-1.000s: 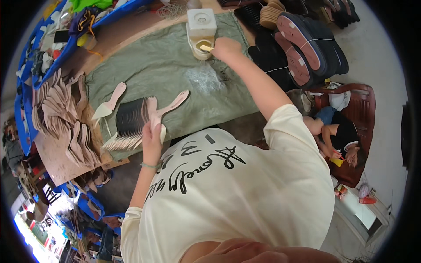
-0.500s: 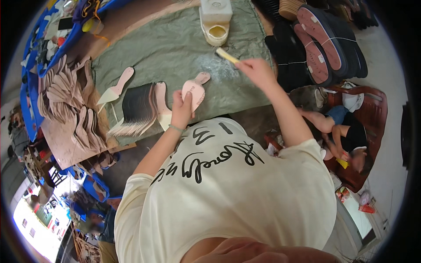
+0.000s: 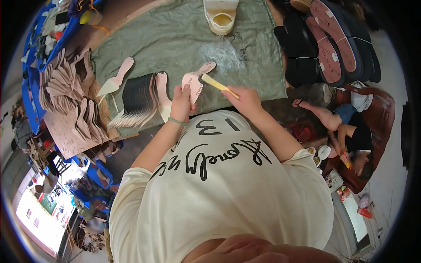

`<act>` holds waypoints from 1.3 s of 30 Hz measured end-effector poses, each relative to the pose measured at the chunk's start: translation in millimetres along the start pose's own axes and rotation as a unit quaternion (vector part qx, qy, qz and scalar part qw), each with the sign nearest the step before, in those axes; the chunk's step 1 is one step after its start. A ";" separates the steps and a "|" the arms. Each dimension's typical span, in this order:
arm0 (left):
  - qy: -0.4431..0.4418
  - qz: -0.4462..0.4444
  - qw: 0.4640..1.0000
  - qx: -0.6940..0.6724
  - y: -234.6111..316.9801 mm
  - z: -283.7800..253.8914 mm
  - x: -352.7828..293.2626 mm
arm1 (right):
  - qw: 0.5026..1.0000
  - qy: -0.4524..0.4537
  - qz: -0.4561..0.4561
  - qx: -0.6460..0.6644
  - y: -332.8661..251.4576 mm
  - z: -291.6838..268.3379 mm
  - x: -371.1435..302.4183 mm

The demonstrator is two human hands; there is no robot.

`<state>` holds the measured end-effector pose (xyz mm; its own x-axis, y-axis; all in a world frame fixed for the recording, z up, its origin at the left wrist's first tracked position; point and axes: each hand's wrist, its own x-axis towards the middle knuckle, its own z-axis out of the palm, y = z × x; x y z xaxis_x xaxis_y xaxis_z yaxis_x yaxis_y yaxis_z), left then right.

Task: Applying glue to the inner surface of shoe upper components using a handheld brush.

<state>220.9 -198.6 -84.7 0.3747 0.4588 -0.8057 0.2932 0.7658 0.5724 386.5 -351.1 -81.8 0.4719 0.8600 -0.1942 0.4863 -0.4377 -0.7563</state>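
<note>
Your left hand (image 3: 180, 103) pinches the thin, light, bendy pink insole (image 3: 195, 84) by its heel while your right hand (image 3: 246, 101) clamps the yellow glue brush (image 3: 219, 85).

Bright even daylight, soft shadows, strong fisheye bending, black vignette corners, blurred rim

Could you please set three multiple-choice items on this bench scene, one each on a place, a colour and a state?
1. Where does the glue pot stand?
A. far edge of the green cloth
B. on the floor
C. in the left hand

2. What colour is the brush handle?
A. blue
B. yellow
C. black

3. What is the left hand doing?
A. hanging free
B. resting flat, apart from everything
C. holding a pink insole

Answers: 1 A, it sits on the cloth's far side; 2 B, the handle in the right hand is yellow; 3 C, the fingers grip the insole.
</note>
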 end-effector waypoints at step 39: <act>0.030 0.113 0.925 0.361 -3.0 -37.6 -2.0 | 0.990 -0.087 0.032 -0.106 -38.1 -4.7 65.1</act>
<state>186.1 -184.9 -90.5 0.4540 0.6113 -0.6482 0.7327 0.1578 0.6620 402.2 -279.7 -62.6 0.3827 0.8526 -0.3558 0.6114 -0.5224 -0.5943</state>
